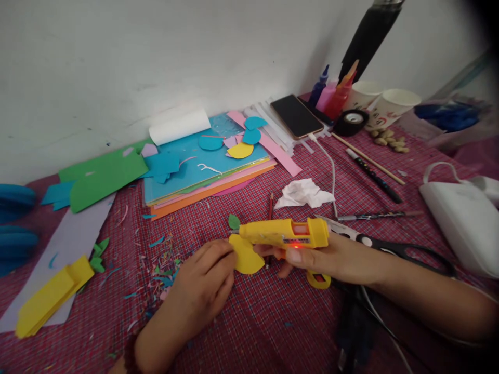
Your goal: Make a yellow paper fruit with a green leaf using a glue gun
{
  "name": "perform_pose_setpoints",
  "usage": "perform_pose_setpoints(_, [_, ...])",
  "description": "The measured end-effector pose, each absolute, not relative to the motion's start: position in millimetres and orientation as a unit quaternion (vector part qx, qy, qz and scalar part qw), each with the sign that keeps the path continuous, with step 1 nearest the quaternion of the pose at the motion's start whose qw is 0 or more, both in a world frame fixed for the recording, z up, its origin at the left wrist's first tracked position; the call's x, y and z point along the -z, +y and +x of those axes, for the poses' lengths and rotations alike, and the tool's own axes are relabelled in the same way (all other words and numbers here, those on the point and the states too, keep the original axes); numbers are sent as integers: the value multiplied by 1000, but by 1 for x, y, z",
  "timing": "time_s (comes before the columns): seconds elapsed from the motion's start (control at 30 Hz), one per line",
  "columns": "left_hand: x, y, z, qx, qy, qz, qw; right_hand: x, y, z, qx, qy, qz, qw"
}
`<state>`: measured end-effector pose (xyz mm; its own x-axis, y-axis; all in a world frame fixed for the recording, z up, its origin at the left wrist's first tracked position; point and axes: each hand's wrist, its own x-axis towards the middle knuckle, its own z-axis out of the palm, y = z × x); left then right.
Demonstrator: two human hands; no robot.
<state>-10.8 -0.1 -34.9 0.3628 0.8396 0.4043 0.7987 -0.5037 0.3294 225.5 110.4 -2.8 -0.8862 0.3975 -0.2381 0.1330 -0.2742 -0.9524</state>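
My right hand (307, 259) is wrapped round a yellow glue gun (268, 232), which lies sideways with its nozzle pointing left and a small red light glowing on its body. Under the nozzle is a yellow lemon-shaped paper cutout (247, 257) with a green leaf (234, 222) at its top. The fingers of my left hand (210, 265) are closed at the cutout's left edge, pinching it. Whether the nozzle touches the paper I cannot tell. Just right of my right wrist, black-handled scissors (390, 246) lie partly hidden behind it.
Coloured sheets (187, 182) are stacked at the back beside a phone (297, 115). Paper scraps (163, 270) litter the cloth left of my hands. Yellow strips (50, 301) lie farther left. Paper cups (393, 106), pens (374, 176), a crumpled tissue (304, 193) and a white device (460, 223) sit right.
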Motion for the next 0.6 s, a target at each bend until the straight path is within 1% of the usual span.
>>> perform_pose_setpoints(0.13, [35, -1, -12, -251, 502, 827, 40, 5, 111, 227, -762, -595, -249, 62])
perform_pose_setpoints(0.27, [35, -1, -13, -220, 501, 837, 5, 8, 112, 228, -752, -597, -273, 62])
perform_pose_setpoints(0.37, [35, 1, -15, -189, 487, 853, -23, 8, 112, 224, -760, -575, -284, 103])
perform_pose_setpoints(0.43, [34, 4, -16, -173, 478, 860, -36, 5, 112, 220, -780, -542, -277, 145])
perform_pose_setpoints(0.47, [32, 6, -15, -163, 477, 863, -39, 3, 113, 218, -793, -526, -268, 151])
perform_pose_setpoints(0.6, [21, 18, -5, -93, 490, 867, -2, -18, 115, 214, -811, -479, -264, 207])
